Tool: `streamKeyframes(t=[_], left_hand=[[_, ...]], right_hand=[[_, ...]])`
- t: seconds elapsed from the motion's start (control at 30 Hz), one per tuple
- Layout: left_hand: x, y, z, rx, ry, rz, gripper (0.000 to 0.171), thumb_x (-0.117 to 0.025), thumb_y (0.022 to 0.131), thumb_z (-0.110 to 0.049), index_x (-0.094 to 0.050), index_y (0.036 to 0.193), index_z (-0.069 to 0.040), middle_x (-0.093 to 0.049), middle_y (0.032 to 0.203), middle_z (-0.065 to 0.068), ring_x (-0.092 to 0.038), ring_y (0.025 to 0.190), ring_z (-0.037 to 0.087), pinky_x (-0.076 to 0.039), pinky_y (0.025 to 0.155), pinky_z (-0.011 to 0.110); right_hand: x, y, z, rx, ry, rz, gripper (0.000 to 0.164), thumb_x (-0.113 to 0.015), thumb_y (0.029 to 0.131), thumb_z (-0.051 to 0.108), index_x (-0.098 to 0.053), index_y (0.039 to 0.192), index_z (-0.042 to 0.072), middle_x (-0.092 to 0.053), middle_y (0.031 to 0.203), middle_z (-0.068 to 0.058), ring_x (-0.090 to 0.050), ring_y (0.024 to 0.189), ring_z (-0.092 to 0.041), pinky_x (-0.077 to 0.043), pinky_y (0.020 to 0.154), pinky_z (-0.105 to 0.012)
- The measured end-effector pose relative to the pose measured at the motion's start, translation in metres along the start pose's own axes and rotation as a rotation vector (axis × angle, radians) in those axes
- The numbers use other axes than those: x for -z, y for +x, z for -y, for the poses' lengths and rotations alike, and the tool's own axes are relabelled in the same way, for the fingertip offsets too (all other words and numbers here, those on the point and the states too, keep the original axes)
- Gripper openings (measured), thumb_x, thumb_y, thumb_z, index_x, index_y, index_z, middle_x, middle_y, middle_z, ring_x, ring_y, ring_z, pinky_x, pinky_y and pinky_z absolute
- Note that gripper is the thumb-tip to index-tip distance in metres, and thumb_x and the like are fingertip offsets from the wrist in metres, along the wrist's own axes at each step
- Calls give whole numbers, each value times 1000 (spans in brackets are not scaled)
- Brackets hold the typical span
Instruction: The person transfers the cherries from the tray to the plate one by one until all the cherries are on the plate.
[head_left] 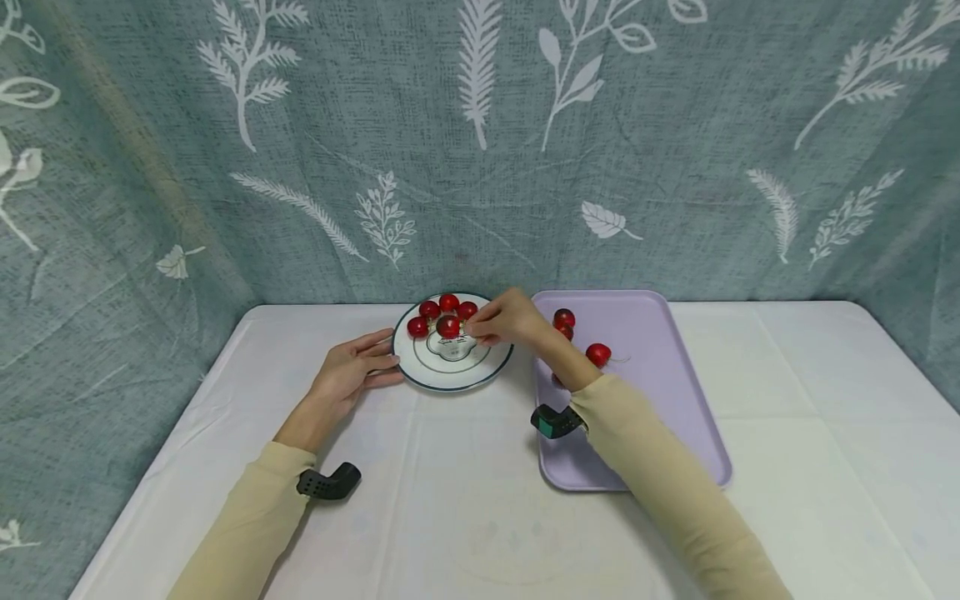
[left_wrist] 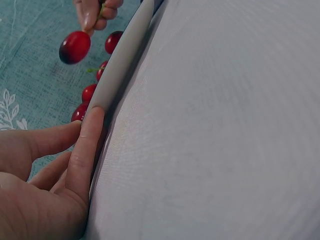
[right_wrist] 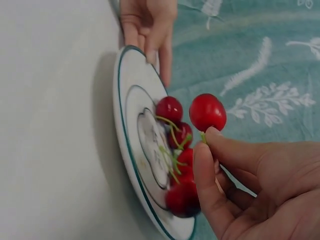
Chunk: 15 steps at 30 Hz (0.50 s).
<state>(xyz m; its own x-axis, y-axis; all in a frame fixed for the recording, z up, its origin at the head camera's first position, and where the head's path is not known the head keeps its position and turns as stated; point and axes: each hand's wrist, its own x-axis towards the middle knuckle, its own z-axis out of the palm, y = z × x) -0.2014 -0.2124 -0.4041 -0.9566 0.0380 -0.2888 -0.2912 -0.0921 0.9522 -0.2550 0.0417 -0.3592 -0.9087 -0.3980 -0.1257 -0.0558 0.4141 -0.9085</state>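
Note:
My right hand [head_left: 504,321] pinches a red cherry [right_wrist: 207,112] by its green stem, holding it above the plate. The white plate [head_left: 483,367] has a dark green rim and a drawn pattern in its middle. Several cherries [right_wrist: 169,109] with green stems lie on the plate's far half. At the plate's left edge, my left hand [head_left: 348,367] grips the rim between thumb and fingers. In the left wrist view the held cherry [left_wrist: 75,47] hangs apart from the others, and the plate hides parts of those behind it.
Right of the plate lies a light purple tray [head_left: 645,333]. A few cherries [head_left: 597,355] rest on it, some partly hidden by my right arm. White cloth [head_left: 450,483] covers the table, and a green leaf-patterned curtain [head_left: 420,125] hangs behind.

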Motion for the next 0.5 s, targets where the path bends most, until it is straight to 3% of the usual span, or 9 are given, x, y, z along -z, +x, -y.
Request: streamKeyframes(t=[0.13, 0.5], left_hand=[[0, 1, 0, 0, 8, -2, 62, -53, 95, 10, -32, 152, -1, -36, 151, 25, -69, 85, 9, -61, 82, 28], [-2, 0, 0, -3, 5, 0, 62, -54, 95, 10, -33, 151, -1, -36, 150, 26, -69, 85, 9, -61, 81, 28]], right_hand=[[-12, 4, 0, -6, -4, 1, 16, -74, 87, 6, -75, 97, -7, -74, 84, -15, -64, 60, -10, -63, 66, -25], [-40, 11, 1, 8, -187, 44, 12, -72, 89, 5, -77, 96, -3, -75, 87, -13, -61, 61, -6, -60, 60, -17]])
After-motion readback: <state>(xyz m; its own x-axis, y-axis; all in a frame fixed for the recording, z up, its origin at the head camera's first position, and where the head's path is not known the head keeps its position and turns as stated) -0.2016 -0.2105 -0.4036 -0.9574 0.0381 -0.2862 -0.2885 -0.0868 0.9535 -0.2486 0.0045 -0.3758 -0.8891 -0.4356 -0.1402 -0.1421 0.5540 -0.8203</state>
